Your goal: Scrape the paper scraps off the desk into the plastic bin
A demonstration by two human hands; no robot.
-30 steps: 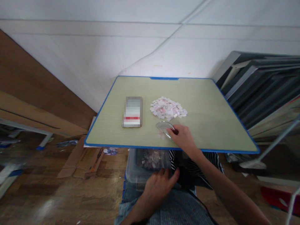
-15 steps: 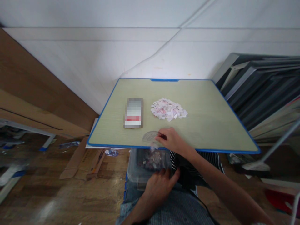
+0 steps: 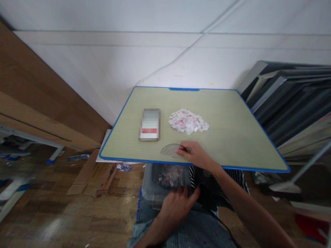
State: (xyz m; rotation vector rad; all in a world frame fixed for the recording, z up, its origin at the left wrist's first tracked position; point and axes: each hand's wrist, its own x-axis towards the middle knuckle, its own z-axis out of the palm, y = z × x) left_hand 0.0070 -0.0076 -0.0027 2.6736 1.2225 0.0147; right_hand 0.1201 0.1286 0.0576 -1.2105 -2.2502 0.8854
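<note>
Pulled left and nearer since one second ago, the clear half-round protractor (image 3: 169, 151) is now held by the near edge of the counter (image 3: 232, 137). It is pinched at its right end by the fingers (image 3: 181, 152) of the right hand (image 3: 191, 152). Far from it, just past the middle, a pile of small white and pink paper bits (image 3: 188, 121) is heaped. To their left, a blurred flat thing (image 3: 150, 124) is set down. Below the near edge, the left hand (image 3: 177, 203) is laid at the near side of a see-through tub (image 3: 149, 187); whether its rim is being gripped cannot be told.
</note>
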